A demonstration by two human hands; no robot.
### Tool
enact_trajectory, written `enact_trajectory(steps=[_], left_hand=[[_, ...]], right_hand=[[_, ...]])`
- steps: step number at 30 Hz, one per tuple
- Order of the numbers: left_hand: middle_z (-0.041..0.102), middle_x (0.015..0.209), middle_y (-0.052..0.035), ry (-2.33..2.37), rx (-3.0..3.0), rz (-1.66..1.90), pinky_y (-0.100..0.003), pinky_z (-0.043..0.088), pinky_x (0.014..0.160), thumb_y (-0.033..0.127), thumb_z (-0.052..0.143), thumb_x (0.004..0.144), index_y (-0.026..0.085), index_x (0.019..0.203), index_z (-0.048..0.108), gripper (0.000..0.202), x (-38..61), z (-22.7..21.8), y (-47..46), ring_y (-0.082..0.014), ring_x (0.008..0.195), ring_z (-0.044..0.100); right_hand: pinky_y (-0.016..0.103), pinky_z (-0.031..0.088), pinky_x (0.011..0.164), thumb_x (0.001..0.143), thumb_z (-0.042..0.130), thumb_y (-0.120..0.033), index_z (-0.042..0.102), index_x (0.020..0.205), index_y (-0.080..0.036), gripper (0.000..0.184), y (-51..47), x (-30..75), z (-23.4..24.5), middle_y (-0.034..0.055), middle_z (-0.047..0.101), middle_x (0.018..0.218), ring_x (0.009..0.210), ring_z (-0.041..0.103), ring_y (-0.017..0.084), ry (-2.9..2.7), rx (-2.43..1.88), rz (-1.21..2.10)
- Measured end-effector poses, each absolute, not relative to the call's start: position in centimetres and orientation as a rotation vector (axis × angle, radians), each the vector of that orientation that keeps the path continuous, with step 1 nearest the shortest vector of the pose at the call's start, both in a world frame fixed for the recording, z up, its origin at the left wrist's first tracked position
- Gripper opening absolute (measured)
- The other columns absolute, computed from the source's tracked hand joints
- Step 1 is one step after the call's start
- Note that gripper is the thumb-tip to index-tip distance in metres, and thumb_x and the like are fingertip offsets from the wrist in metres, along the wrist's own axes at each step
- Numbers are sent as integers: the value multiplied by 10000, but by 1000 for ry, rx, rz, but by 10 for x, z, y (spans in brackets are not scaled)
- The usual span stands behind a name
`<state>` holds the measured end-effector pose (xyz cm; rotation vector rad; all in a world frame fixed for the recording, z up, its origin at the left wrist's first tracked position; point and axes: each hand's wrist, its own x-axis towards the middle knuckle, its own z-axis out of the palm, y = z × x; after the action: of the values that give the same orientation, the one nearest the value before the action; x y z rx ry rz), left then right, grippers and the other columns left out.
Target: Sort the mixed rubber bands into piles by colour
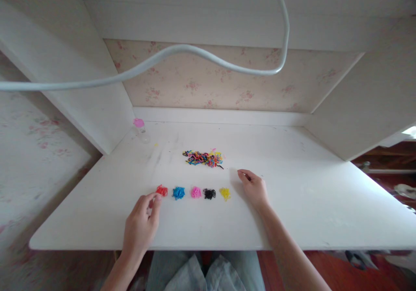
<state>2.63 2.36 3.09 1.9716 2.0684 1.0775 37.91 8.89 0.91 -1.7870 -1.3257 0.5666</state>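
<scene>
A mixed heap of small coloured rubber bands [203, 158] lies in the middle of the white desk [292, 213]. In front of it stand five sorted little piles in a row: red [161, 190], blue [178, 192], pink [195, 192], black [209, 193] and yellow [225, 193]. My left hand [142, 224] rests on the desk just left of the red pile, fingers curled with thumb and forefinger pinched together. My right hand [254, 188] lies to the right of the yellow pile, fingers loosely bent, touching the desk.
A small clear bottle with a pink cap [140, 128] stands at the back left corner. A white cable [182, 55] hangs across the view above the desk. White side panels enclose the desk left and right; floral wallpaper is behind.
</scene>
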Motion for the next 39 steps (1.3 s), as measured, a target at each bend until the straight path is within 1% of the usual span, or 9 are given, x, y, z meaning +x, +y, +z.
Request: enact_trajectory(steps=[3, 6, 9, 14, 20, 26, 30, 35, 39], left_hand=[[680, 738, -16, 2205, 1715, 1043, -205, 458, 581, 465, 456, 862, 201, 856, 620, 311, 5, 34, 25, -134, 633, 620], [677, 677, -2, 2196, 1636, 985, -192, 437, 533, 474, 452, 857, 207, 804, 639, 331, -9, 34, 26, -132, 600, 616], [692, 698, -5, 2130, 1685, 999, -191, 446, 558, 458, 461, 854, 206, 794, 647, 319, -11, 31, 25, -131, 617, 623], [700, 726, -11, 2100, 1750, 1006, -194, 446, 581, 446, 461, 859, 208, 803, 648, 308, -7, 28, 23, -129, 629, 627], [685, 709, 0, 2078, 1774, 928, -193, 429, 596, 445, 450, 873, 210, 781, 632, 311, -7, 27, 21, -116, 613, 611], [654, 645, 9, 2058, 1797, 943, -189, 404, 567, 435, 449, 876, 203, 757, 621, 313, -5, 26, 19, -101, 558, 574], [669, 686, 0, 2037, 1839, 963, -188, 407, 589, 428, 460, 874, 199, 772, 624, 299, -5, 23, 20, -105, 598, 594], [667, 692, 8, 2034, 1869, 935, -190, 399, 597, 437, 461, 875, 204, 788, 626, 299, -5, 19, 20, -100, 608, 597], [670, 710, 11, 2043, 1873, 928, -193, 397, 598, 447, 454, 879, 207, 806, 630, 306, -5, 19, 20, -98, 612, 595]], right_hand=[[250, 400, 599, 806, 474, -538, 728, 929, -188, 449, 89, 376, 7, 24, 672, 698, 632, 571, 157, -1372, -1802, 573], [251, 410, 609, 809, 476, -518, 729, 935, -227, 406, 91, 371, 9, 17, 682, 753, 661, 582, 160, -1445, -1832, 581], [258, 414, 650, 812, 491, -462, 735, 922, -268, 331, 100, 362, 19, 19, 684, 819, 715, 593, 164, -1573, -1872, 532], [254, 379, 647, 812, 518, -394, 739, 963, -262, 298, 121, 345, 34, 36, 671, 814, 728, 591, 168, -1781, -1924, 409], [245, 357, 630, 821, 503, -326, 755, 886, -280, 264, 134, 341, 30, 33, 679, 815, 747, 593, 175, -1903, -1971, 318], [248, 375, 658, 844, 483, -343, 746, 892, -252, 283, 118, 350, 36, 36, 682, 841, 768, 600, 174, -1801, -1993, 328], [242, 401, 690, 867, 459, -382, 738, 885, -247, 310, 83, 339, 49, 21, 661, 799, 726, 594, 150, -1780, -1862, 397], [222, 383, 622, 902, 442, -373, 732, 879, -265, 310, 47, 309, 58, 8, 627, 737, 643, 557, 120, -1932, -1727, 489], [216, 373, 623, 909, 440, -326, 727, 848, -267, 300, 44, 296, 59, 6, 619, 730, 642, 552, 115, -2018, -1723, 471]])
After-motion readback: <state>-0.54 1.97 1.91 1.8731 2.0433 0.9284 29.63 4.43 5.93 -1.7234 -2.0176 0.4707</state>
